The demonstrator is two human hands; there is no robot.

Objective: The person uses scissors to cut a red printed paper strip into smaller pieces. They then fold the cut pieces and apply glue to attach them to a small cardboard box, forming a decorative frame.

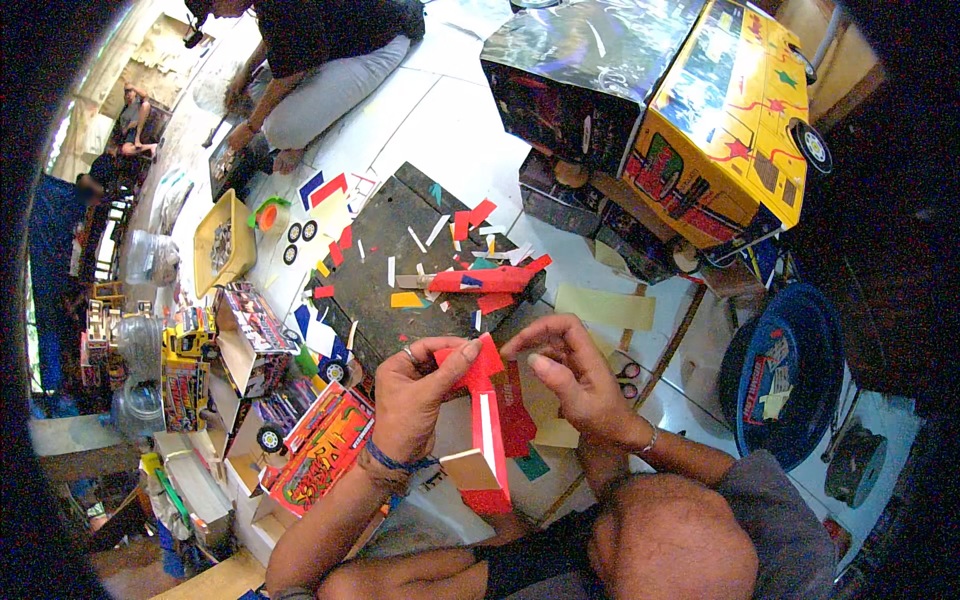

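My left hand (415, 398) grips a red cardboard piece (487, 430) with a white stripe, holding its upper end between thumb and fingers. My right hand (573, 378) pinches the same piece at its top edge from the right, fingertips close to the left thumb. The piece hangs down between both hands, over a darker red cut-out below it. Just beyond the hands lies a dark work board (400, 255) littered with several coloured paper scraps and a long red folded part (485, 280).
Large painted cardboard model buses (725, 120) stand at the upper right. A blue basin (790, 375) is at the right, a yellow tray (222, 245) and small model trucks (250, 340) at the left. Another person sits at the top on the white tiled floor.
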